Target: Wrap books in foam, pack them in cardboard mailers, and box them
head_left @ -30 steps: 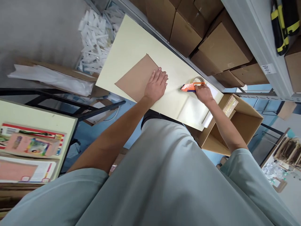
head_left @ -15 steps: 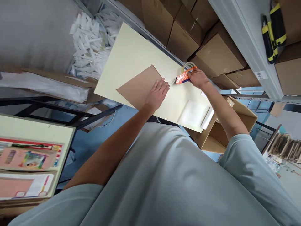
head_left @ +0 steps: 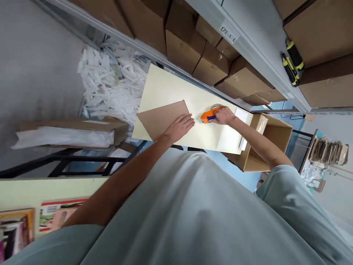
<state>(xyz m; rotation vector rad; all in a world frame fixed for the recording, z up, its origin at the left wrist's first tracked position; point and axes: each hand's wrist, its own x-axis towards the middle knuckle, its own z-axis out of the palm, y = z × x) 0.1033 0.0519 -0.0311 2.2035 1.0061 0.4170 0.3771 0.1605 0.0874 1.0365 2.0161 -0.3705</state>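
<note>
My left hand (head_left: 179, 127) lies flat, fingers stretched out, on the right part of a brown piece of cardboard (head_left: 162, 117). The cardboard rests on a pale cream tabletop (head_left: 168, 84). In my right hand (head_left: 224, 115) is an orange tape dispenser (head_left: 207, 116) with a blue handle, my fingers wrapped round it. Its front end points left, toward the cardboard, with a gap between them. A roll of tape shows at its back, partly hidden by the hand. White sheets (head_left: 228, 138) lie on the table near my right forearm.
An open cardboard box (head_left: 271, 147) stands beyond the table's right end. Cardboard boxes (head_left: 187, 48) line the shelf behind. Black-and-yellow cutters (head_left: 291, 68) lie on the upper shelf (head_left: 248, 33). White paper strips (head_left: 110, 84) are heaped at left. Magazines (head_left: 55, 213) lie on another table at lower left.
The camera view has shifted and turned. The tape dispenser has tilted in my right hand and stays over the table. My left hand remains flat on the cardboard.
</note>
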